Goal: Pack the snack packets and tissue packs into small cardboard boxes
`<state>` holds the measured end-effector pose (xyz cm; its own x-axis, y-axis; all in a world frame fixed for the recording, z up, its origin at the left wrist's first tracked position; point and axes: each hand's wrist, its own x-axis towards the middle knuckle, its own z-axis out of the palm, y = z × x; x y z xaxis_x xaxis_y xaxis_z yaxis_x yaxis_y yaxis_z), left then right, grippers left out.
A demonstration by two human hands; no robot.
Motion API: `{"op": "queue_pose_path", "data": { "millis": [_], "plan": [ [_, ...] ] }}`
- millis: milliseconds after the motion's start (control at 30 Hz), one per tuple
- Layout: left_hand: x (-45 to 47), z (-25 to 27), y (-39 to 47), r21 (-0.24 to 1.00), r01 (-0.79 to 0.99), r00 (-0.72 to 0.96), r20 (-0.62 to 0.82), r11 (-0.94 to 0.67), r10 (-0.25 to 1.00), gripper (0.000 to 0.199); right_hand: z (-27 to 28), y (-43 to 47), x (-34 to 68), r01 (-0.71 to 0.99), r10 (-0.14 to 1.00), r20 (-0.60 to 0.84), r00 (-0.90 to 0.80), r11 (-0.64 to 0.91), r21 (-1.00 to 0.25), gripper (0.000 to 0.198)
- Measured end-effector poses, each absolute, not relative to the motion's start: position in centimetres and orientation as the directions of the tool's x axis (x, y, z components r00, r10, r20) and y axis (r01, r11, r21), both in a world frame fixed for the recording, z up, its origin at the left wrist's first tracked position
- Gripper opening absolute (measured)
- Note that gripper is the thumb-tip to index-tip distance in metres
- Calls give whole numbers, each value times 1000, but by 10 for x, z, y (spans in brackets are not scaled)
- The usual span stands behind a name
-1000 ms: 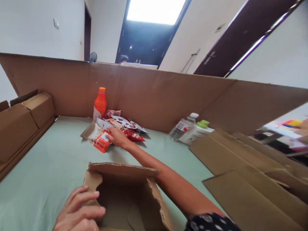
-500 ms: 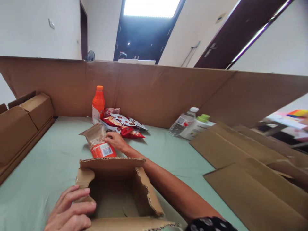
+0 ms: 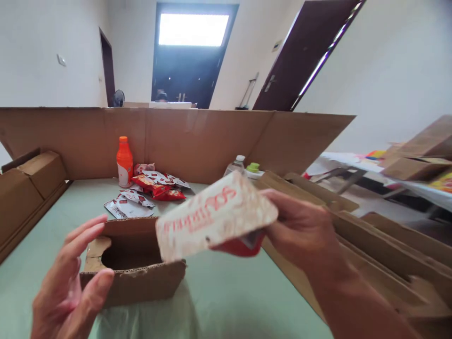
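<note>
My right hand [image 3: 300,226] grips a snack bag [image 3: 215,214] at its right end and holds it up, right of and above the open cardboard box [image 3: 137,285]. The bag's pale face with red lettering is turned to me, and a red part shows beneath. Its near corner overlaps the box's right end in view. At the box's left end, my left hand [image 3: 70,287] is open, thumb and fingers apart; whether it touches the cardboard I cannot tell. White-and-red packets [image 3: 130,205] lie just behind the box, and red snack packets [image 3: 158,186] are heaped farther back.
An orange bottle [image 3: 124,160] stands by the tall cardboard wall [image 3: 197,141]. Behind the raised bag are a clear bottle [image 3: 237,165] and a green-capped bottle [image 3: 253,168]. Flat cardboard [image 3: 381,278] lies at the right, long cardboard boxes [image 3: 24,197] along the left.
My right hand has lifted the snack bag off the table and brought it nearer and to the right. My left hand has opened away from the box edge. The view has shifted.
</note>
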<state>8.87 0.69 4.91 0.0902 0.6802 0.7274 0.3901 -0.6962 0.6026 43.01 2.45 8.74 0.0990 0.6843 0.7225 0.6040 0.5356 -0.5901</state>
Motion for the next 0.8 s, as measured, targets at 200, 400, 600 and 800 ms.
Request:
{"op": "queue_pose_path", "data": {
  "millis": [200,400,600,800],
  "plan": [
    [130,52,-4,769,267,539,380,-580,752,56,77,-20,392,524,722,648,-242,659,-539,18],
    [146,42,-10,824,181,576,354,-537,737,26,63,-25,404,407,817,493,-298,576,-709,30],
    [159,35,-17,776,182,628,381,-604,679,18,64,-27,405,422,867,271,-418,450,-787,45],
    [129,52,-17,640,376,571,410,-670,711,34,70,-30,390,461,885,350,-308,460,-758,16]
  ]
}}
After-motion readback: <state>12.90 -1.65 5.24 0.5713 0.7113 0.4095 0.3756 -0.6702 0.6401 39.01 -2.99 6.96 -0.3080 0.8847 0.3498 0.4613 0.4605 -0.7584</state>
